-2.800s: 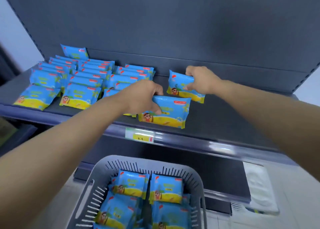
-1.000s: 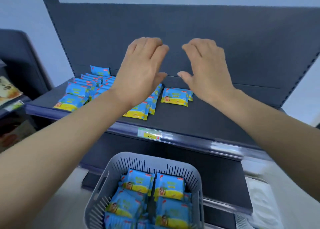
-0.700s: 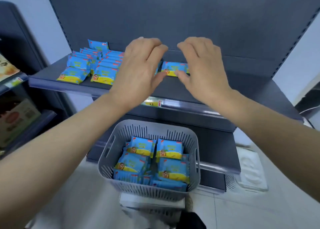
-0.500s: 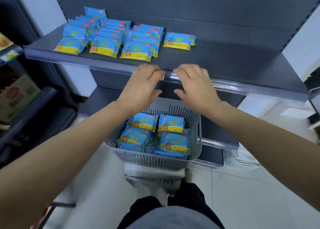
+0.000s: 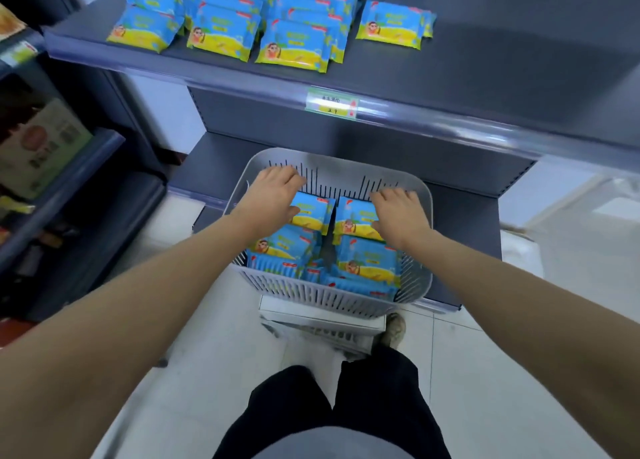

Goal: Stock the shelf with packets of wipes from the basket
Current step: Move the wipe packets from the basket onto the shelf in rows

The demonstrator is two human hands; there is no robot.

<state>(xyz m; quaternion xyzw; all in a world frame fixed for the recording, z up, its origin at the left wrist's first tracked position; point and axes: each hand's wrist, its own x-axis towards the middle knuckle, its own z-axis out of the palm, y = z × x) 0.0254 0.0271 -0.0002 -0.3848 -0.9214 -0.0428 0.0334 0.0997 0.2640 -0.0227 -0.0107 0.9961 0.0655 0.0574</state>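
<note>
A grey slotted basket [image 5: 322,295] stands below the shelf and holds several blue-and-yellow packets of wipes [image 5: 367,261]. My left hand [image 5: 273,195] lies on the far left top packet [image 5: 313,212], fingers spread over its far edge. My right hand [image 5: 398,212] lies on the far right top packet [image 5: 356,219] in the same way. Both packets still lie flat in the basket. On the dark shelf [image 5: 502,63] above, three rows of the same packets [image 5: 294,48] stand at the left, with a short fourth row [image 5: 391,25] beside them.
A price tag [image 5: 330,105] sits on the shelf's front rail. The basket rests on a white stand [image 5: 322,316] in front of a lower shelf [image 5: 214,160]. Another shelf unit with boxes [image 5: 38,146] is at the left. My legs [image 5: 329,406] are below.
Both hands let go of the packets on the shelf, pulled back open, and came down into the basket onto the top packets. My view has tilted down.
</note>
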